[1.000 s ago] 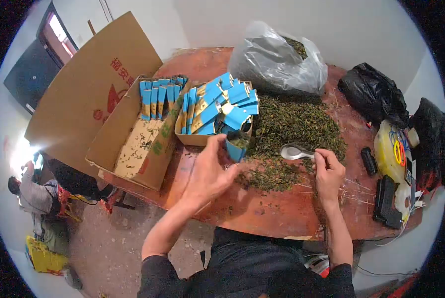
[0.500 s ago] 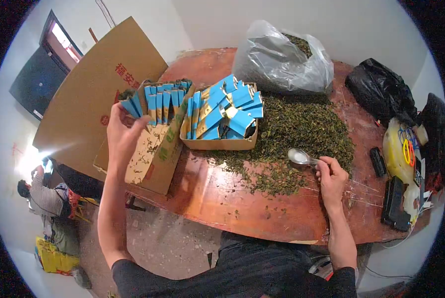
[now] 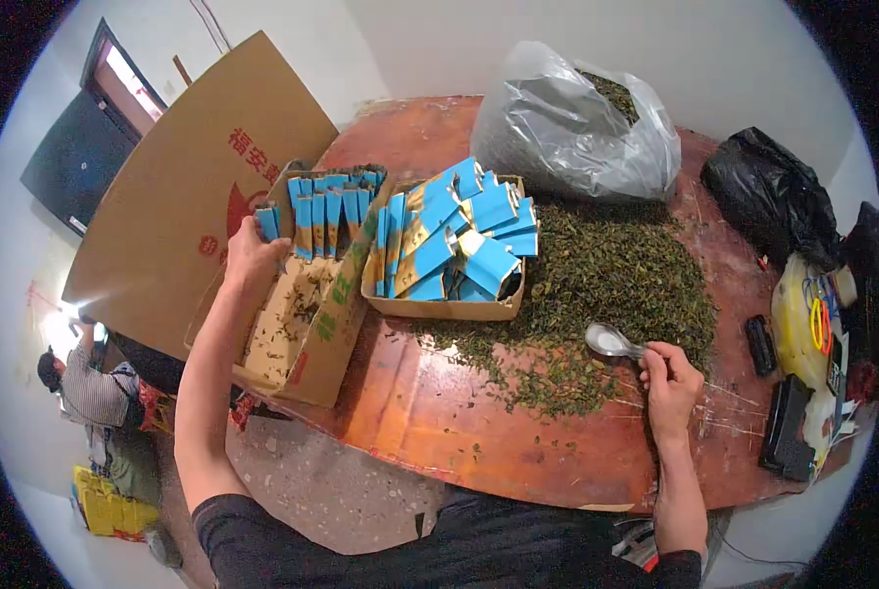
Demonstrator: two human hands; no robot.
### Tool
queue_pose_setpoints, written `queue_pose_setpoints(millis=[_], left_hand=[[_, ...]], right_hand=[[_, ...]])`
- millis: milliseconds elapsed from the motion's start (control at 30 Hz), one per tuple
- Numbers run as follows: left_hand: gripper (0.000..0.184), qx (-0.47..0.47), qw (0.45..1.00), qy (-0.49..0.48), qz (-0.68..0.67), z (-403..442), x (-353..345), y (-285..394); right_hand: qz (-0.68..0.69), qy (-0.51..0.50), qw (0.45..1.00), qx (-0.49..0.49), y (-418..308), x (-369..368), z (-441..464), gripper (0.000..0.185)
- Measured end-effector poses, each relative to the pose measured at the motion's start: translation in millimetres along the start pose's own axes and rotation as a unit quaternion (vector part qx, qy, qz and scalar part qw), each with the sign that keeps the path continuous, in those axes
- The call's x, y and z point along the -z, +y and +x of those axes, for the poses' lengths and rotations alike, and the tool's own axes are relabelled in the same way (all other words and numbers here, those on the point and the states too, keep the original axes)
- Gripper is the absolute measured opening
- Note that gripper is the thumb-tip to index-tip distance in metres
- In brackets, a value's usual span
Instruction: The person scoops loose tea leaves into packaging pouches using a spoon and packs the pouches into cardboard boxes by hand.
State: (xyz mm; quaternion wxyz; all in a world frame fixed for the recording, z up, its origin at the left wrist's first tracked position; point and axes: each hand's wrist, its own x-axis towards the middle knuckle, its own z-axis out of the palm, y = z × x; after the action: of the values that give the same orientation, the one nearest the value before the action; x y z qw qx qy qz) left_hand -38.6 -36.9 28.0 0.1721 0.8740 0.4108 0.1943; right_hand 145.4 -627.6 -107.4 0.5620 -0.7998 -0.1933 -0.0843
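My left hand (image 3: 254,251) reaches into the long cardboard box (image 3: 327,365), its fingers closed around a blue tea packet (image 3: 267,222) at the box's left side. Beside it stand rows of upright blue and gold packets (image 3: 333,208), with loose leaves scattered on the box floor. My right hand (image 3: 671,385) pinches the handle of a metal spoon (image 3: 608,341), held over the near edge of a heap of dried tea leaves (image 3: 616,270). Between the hands, a smaller carton (image 3: 449,308) is piled with more blue and gold packets (image 3: 459,231).
A clear plastic bag (image 3: 572,128) of leaves stands behind the heap on the red wooden table (image 3: 400,393). To the right lie a black bag (image 3: 768,191), scissors with orange handles (image 3: 819,324) and a black case (image 3: 786,429). Another person (image 3: 91,383) is at far left.
My left hand has lowered into the long box with the blue packet, next to the standing rows. The view has shifted slightly; my right hand still holds the spoon near the leaves.
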Motion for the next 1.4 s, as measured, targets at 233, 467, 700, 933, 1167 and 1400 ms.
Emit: queue_pose_setpoints(millis=[233, 467, 700, 933, 1167, 1400], left_hand=[[0.062, 0.001, 0.998, 0.022, 0.061, 37, -27, -29], [0.061, -0.075, 0.996, 0.026, 0.049, 67, -53, -55], [0.061, -0.017, 0.997, 0.002, 0.076, 76, -58, -49], [0.062, -0.008, 0.995, 0.001, 0.095, 82, -66, -56], [0.062, -0.016, 0.998, 0.007, 0.061, 81, -66, -62], [0.052, -0.034, 0.999, 0.014, 0.039, 70, -59, -55]], right_hand=[[-0.013, -0.007, 1.0, -0.014, 0, -1, -1, 0.01], [-0.039, -0.002, 0.999, -0.007, -1, -2, 0, 0.009], [-0.041, -0.01, 0.999, -0.003, -5, -3, 2, 0.008], [-0.041, -0.017, 0.999, 0.012, -2, -5, 1, 0.007], [-0.059, -0.02, 0.998, 0.03, 4, -3, 0, 0.008], [-0.05, -0.021, 0.998, 0.031, 5, -3, 0, 0.009]])
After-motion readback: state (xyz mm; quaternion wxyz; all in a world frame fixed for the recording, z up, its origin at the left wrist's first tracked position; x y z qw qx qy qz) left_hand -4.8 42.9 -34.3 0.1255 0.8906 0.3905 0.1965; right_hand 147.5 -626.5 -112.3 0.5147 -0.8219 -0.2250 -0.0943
